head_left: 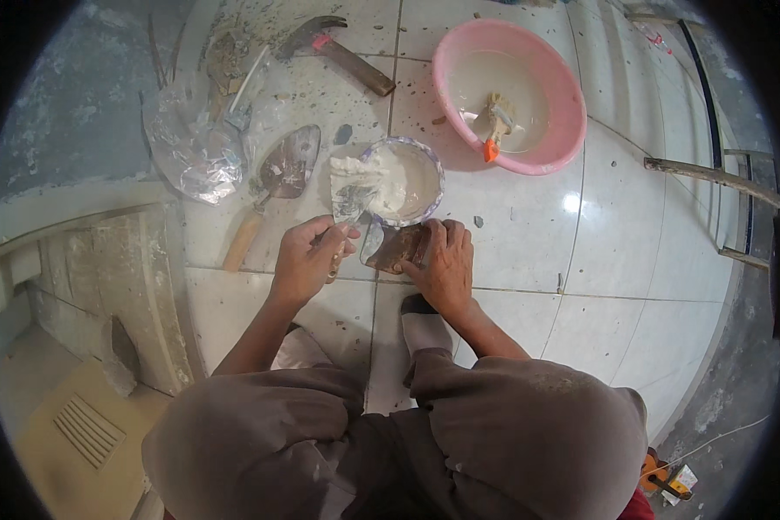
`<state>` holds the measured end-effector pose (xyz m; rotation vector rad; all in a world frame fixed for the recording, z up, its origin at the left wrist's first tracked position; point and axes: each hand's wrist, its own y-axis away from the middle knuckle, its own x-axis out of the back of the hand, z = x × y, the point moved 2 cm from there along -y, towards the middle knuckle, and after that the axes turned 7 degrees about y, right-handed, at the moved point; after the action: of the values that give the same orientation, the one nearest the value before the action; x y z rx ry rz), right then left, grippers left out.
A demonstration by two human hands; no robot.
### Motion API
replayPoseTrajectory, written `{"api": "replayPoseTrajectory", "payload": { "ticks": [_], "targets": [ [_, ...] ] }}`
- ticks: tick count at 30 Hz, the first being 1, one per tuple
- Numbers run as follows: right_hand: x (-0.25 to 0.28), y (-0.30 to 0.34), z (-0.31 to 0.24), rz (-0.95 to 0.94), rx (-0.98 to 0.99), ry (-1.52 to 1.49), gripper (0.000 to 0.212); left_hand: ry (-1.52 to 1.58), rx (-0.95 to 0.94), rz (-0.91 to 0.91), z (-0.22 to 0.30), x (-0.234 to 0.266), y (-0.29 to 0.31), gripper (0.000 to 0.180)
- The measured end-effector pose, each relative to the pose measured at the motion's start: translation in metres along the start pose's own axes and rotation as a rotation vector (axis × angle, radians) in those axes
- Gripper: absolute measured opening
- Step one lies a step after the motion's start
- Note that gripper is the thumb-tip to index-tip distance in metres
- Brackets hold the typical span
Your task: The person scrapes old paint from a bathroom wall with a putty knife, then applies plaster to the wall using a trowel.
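My left hand (308, 262) is closed round the handle of a putty knife (352, 203), whose blade carries a thick lump of white paste (355, 171). The blade is at the left rim of a small round bowl (440, 184), white with a purple pattern. More white paste lies inside, mostly on the bowl's left side. Just below the bowl, my right hand (445, 264) grips a brown, dirty flat piece (397, 248) between thumb and fingers. Its exact kind I cannot make out; a greyish thin edge shows at its left.
A pink basin (572, 130) of cloudy water holds a brush (497, 121). Left of the bowl lie a trowel (290, 165), a claw hammer (351, 65) and a clear plastic bag (191, 147). Crumbs dot the white tiles. A wooden-runged ladder (711, 178) is at right.
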<state>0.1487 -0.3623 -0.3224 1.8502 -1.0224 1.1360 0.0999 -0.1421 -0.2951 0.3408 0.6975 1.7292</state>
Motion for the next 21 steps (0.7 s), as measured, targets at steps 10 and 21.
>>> {"api": "replayPoseTrajectory", "payload": {
  "ticks": [10,21],
  "targets": [
    [0.002,0.035,0.012,-0.148,-0.205,-0.833,0.030,-0.251,-0.320,0.003,0.005,0.003,0.010,0.028],
    [0.055,-0.008,-0.002,-0.267,-0.345,-1.823,0.017,-0.410,-0.915,0.007,0.031,-0.009,0.009,0.016]
  ]
}}
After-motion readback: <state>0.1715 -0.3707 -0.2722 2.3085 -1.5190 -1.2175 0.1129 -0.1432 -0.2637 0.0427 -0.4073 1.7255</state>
